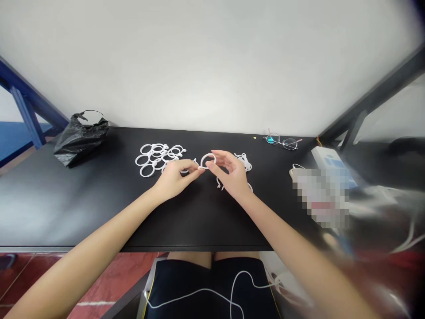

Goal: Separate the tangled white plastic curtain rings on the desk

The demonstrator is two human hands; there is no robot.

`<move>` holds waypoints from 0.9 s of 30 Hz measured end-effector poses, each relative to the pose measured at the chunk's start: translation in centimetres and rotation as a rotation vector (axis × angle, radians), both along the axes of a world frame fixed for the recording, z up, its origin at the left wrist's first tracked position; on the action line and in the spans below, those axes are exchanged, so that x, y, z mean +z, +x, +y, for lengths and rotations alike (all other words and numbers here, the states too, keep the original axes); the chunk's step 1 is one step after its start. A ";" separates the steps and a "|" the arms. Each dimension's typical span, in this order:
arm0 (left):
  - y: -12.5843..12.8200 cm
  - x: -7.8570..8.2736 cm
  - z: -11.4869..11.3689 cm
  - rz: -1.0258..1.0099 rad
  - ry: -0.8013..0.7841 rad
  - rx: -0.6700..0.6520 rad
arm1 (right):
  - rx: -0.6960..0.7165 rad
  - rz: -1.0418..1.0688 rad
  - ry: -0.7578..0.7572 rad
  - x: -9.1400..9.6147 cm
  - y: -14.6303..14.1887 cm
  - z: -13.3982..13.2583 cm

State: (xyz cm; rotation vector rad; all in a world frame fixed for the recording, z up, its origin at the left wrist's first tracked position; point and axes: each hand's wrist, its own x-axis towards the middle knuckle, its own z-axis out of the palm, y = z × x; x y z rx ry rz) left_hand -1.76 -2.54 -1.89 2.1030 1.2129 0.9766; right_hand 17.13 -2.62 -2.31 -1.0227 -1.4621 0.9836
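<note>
Both of my hands meet over the middle of a black table (83,199). My left hand (175,176) and my right hand (230,173) each pinch one side of a single white plastic ring (208,160), held just above the tabletop. A pile of several white rings (158,158) lies to the left of my left hand. More white ring pieces (245,162) lie behind and under my right hand, partly hidden by it.
A crumpled black plastic bag (80,137) sits at the back left. A pair of glasses (282,141) lies at the back right near a small yellow dot (254,138). A white device (328,160) and cables lie at the right. A white wall stands behind the table.
</note>
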 end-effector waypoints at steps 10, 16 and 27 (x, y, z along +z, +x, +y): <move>-0.6 -1.4 0.6 0.373 0.230 0.073 | -0.262 -0.613 0.092 -1.2 0.5 0.4; -0.5 -1.2 0.6 0.394 0.194 0.079 | -0.307 -0.640 0.156 -1.0 0.7 0.6; -0.5 -0.8 0.5 0.477 0.164 0.135 | -0.245 -0.892 0.041 -1.5 1.3 0.8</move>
